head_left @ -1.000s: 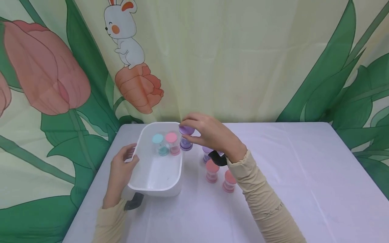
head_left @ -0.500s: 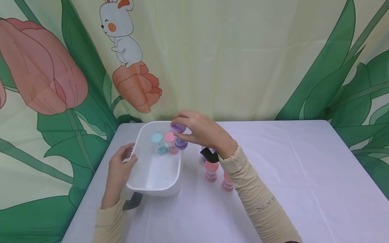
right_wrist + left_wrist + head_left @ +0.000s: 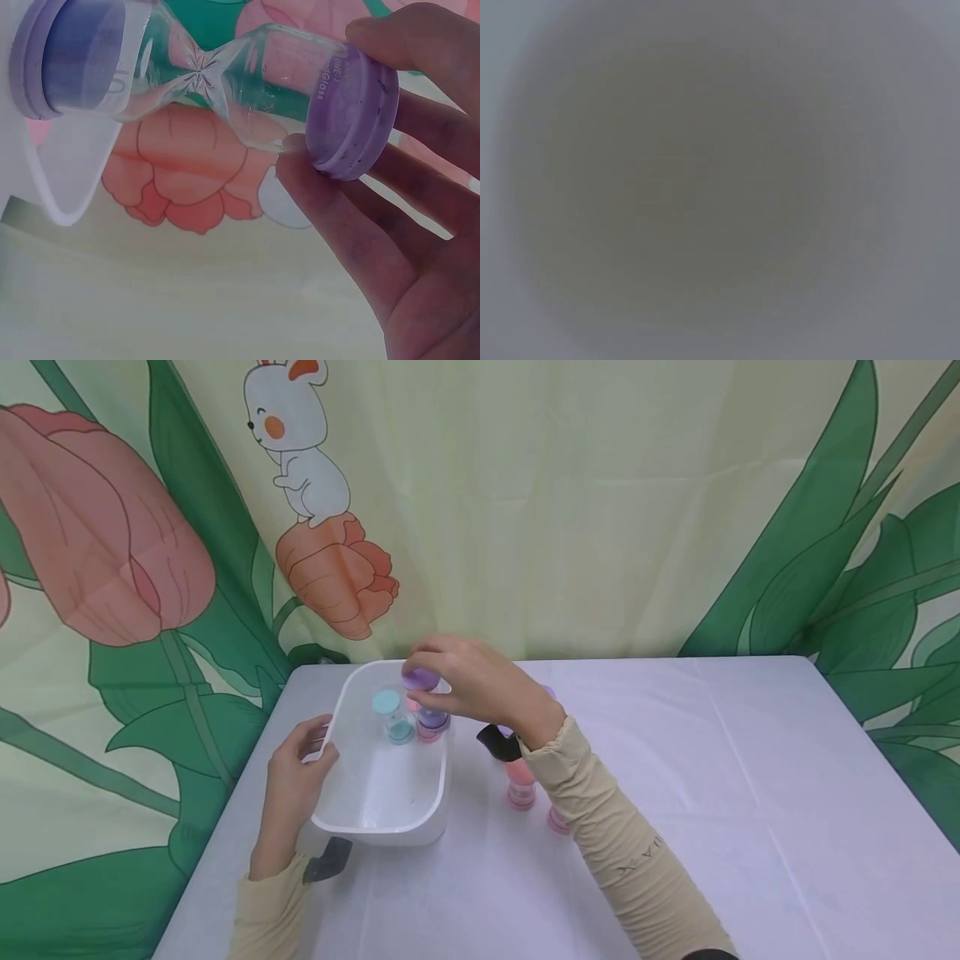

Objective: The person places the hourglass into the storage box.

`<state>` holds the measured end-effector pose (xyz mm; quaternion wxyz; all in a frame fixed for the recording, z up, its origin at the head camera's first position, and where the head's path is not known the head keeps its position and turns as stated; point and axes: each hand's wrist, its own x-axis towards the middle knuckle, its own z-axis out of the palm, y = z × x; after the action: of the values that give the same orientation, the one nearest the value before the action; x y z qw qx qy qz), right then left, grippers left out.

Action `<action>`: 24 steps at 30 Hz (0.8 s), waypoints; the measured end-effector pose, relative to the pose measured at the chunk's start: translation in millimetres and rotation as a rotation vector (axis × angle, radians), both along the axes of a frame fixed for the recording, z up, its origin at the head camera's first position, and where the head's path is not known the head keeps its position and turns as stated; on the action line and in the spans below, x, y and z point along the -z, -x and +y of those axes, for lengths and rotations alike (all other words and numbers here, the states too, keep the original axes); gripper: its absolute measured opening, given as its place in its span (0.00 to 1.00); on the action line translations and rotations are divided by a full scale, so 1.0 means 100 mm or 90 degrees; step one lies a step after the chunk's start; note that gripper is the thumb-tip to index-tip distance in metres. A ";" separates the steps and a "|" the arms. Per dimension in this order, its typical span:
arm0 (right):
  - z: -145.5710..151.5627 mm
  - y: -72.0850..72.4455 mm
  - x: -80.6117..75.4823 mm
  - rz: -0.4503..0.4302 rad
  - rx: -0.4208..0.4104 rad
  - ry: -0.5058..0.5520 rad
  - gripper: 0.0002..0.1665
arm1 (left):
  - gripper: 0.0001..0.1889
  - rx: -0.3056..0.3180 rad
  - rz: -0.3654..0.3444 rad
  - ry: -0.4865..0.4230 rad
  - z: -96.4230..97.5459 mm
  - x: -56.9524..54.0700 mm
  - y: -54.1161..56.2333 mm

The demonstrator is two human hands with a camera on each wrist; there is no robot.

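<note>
Our purple hourglass (image 3: 199,75) sits farther left than a second ago, now over the white tub (image 3: 372,789). Our right fingers (image 3: 345,225) pinch its cap (image 3: 356,116), keeping the lower end free; our left fingers (image 3: 324,762) grip the rim, presumably steadying it. We read "Glass"; other print blurs.

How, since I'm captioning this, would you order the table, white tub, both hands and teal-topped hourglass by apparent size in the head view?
1. Table
2. White tub
3. Left hand and right hand: too alike to rank
4. Teal-topped hourglass
</note>
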<state>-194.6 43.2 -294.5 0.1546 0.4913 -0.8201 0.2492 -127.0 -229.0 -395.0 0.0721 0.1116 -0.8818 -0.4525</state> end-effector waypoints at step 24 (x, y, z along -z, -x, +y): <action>-0.31 0.07 0.05 -0.029 -0.014 -0.051 0.10 | 0.25 0.003 -0.006 -0.006 0.00 -0.03 -0.01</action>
<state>-201.5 12.3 -299.3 0.1135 0.5004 -0.8274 0.2285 -126.3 -229.0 -392.1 0.0661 0.1120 -0.8803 -0.4563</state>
